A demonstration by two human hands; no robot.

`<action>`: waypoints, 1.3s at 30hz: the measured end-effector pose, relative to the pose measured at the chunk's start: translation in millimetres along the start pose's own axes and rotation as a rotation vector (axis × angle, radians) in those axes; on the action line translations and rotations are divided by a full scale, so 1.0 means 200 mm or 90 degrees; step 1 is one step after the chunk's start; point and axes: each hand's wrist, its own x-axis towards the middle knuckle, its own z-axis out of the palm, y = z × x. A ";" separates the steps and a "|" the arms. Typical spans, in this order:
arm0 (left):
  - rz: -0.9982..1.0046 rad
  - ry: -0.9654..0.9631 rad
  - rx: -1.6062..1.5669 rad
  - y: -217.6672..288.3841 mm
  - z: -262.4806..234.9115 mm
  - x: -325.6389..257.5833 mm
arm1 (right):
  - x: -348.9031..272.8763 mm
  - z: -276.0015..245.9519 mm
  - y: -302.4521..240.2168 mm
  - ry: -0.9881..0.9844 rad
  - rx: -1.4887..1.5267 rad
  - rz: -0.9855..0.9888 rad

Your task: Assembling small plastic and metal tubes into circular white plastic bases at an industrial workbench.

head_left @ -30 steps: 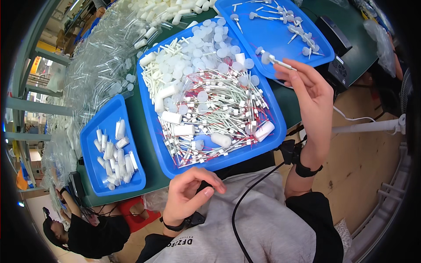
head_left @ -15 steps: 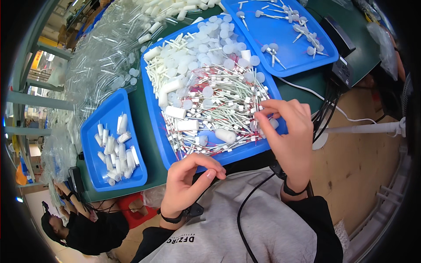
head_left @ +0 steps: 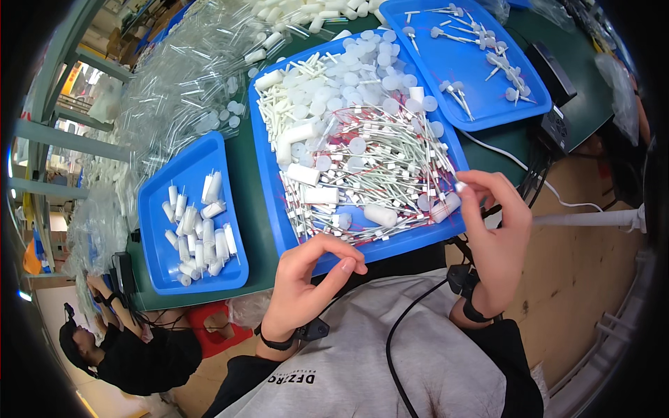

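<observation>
- Since half a second ago, right hand has drawn back from the heap to the near right corner of the middle blue tray, fingertips pinched together on a thin white stick.
- Smooth plastic tray carries slim white sticks, round translucent caps and stubby white tubes.
- Left hand hovers at the tray's near rim, fingers loosely curled, holding nothing.
- Green table shows in narrow strips between trays; a smaller blue tray lies left.
</observation>
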 end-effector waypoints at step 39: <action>0.185 0.180 0.711 -0.07 0.04 0.25 | -0.16 0.01 0.00 -0.173 0.330 -0.004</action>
